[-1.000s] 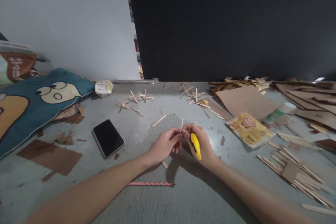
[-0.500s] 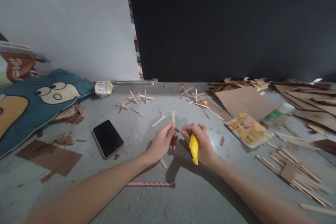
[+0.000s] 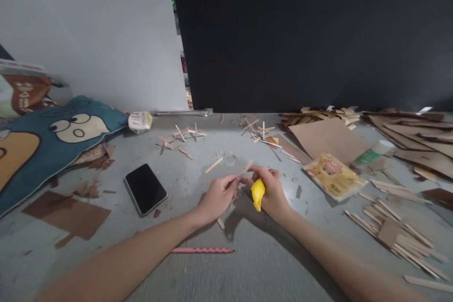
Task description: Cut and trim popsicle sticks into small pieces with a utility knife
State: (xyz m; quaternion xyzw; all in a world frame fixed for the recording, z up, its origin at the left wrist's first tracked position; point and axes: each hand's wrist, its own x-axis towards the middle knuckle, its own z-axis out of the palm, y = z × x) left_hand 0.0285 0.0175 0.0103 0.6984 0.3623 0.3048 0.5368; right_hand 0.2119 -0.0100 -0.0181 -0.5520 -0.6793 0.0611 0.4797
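Observation:
My left hand (image 3: 220,198) is closed, pinching a wooden craft stick (image 3: 247,167) that slants up to the right. My right hand (image 3: 271,191) is wrapped round a yellow banana-shaped object (image 3: 258,193); its exact kind does not show. The right fingertips are at the stick, close to the left ones, and whether they grip it too I cannot tell. Another craft stick (image 3: 214,165) lies just beyond my hands. One more stick (image 3: 221,223) is partly under my left wrist. Nearer to me lies a pink pencil (image 3: 203,250).
Small crossed-stick pieces (image 3: 196,132) stand at the back. A phone (image 3: 146,188), brown scraps (image 3: 69,212) and a blue cushion (image 3: 85,108) are on the left. On the right lie a yellow packet (image 3: 336,177), a glue stick (image 3: 373,154), cardboard (image 3: 329,134) and a pile of sticks (image 3: 406,240).
The craft stick has tipped from upright to slanting right, toward my right fingers. My right hand has turned a little, swinging the yellow object's lower end up and left.

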